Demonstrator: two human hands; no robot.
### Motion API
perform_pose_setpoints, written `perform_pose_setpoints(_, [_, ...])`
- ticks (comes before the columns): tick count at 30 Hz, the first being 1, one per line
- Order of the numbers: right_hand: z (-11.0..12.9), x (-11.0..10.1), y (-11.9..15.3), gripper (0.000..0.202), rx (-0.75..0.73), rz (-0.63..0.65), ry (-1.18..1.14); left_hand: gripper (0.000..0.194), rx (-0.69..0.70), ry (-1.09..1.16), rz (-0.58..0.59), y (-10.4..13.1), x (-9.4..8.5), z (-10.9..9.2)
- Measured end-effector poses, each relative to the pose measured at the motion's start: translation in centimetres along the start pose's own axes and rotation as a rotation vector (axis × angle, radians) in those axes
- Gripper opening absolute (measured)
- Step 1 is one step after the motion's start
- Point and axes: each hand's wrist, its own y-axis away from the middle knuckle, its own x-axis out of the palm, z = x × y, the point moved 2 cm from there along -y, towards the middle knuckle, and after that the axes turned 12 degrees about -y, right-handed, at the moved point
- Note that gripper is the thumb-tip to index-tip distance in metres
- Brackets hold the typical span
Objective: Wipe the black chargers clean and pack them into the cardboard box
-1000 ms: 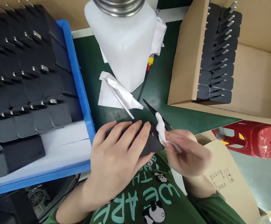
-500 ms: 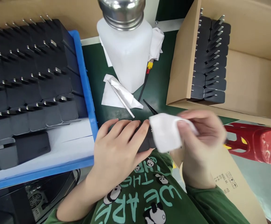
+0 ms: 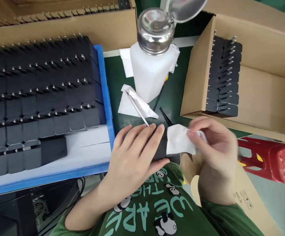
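Observation:
My left hand (image 3: 135,154) is wrapped over a black plug adapter (image 3: 161,146), whose right end shows past my fingers. Much of the adapter is hidden under the hand. Between thumb and fingers, my right hand (image 3: 213,144) pinches a white wipe (image 3: 179,139). The wipe's left edge lies against the adapter's right end. Just beyond it are black tweezers (image 3: 165,116). A silver pen-like stick (image 3: 139,109) rests on a folded white wipe (image 3: 127,105) above my left fingers.
A white dispenser bottle (image 3: 148,75) with a raised metal lid (image 3: 186,9) stands ahead. Rows of black adapters fill a blue tray (image 3: 105,95) at left. The cardboard box (image 3: 196,72) at right holds more. A cable (image 3: 159,95) lies by the bottle; a red stool (image 3: 275,160) is at right.
The view has shifted, so the tray, bottle and boxes sit lower or farther right. My right hand has drawn the wipe slightly across the adapter's end. My left hand keeps its grip.

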Motion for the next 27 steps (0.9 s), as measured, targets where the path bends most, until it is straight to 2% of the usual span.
perform_pose_setpoints(2, [0.6,-0.5,0.5,0.014,-0.176,-0.098,0.268,0.080,-0.058,0.042,-0.061,0.9,-1.0,0.9])
perform_pose_setpoints(3, [0.8,-0.5,0.7,0.017,-0.249,-0.082,0.423,0.085,-0.098,0.050,-0.063,1.4,-1.4,1.5])
perform_pose_setpoints(5, [1.2,-0.2,1.3,0.029,-0.332,0.055,0.687,0.090,-0.162,0.038,-0.009,2.5,-1.9,2.5])
perform_pose_setpoints(7, [1.8,0.1,2.1,0.041,-0.322,0.137,0.814,0.092,-0.169,0.011,0.081,3.5,-1.9,3.1])
perform_pose_setpoints(10, [3.2,1.0,3.6,0.049,-0.316,0.059,0.806,0.090,-0.133,-0.043,0.199,4.0,-1.5,3.1])
perform_pose_setpoints(11, [3.6,1.6,4.0,0.050,-0.325,0.077,0.776,0.089,-0.123,-0.061,0.224,3.9,-1.4,2.9])
perform_pose_setpoints(13, [3.7,3.1,4.5,0.058,-0.319,0.190,0.762,0.093,-0.099,-0.096,0.250,3.4,-1.2,2.3])
perform_pose_setpoints(15, [3.2,4.7,4.4,0.070,-0.281,0.294,0.835,0.099,-0.084,-0.146,0.269,2.7,-1.0,1.8])
perform_pose_setpoints(18, [1.9,6.1,3.7,0.071,-0.255,0.306,0.950,0.100,-0.050,-0.227,0.289,1.8,-0.6,1.3])
perform_pose_setpoints(21, [1.2,6.5,3.1,0.062,-0.295,0.334,0.958,0.085,0.011,-0.214,0.265,1.6,-0.3,1.4])
perform_pose_setpoints(24, [1.5,6.0,3.1,0.058,-0.346,0.370,0.920,0.076,0.036,-0.115,0.245,2.2,-0.4,1.9])
perform_pose_setpoints(27, [2.6,5.2,3.2,0.050,-0.342,0.273,0.784,0.061,-0.065,0.072,0.177,3.4,-1.0,2.7])
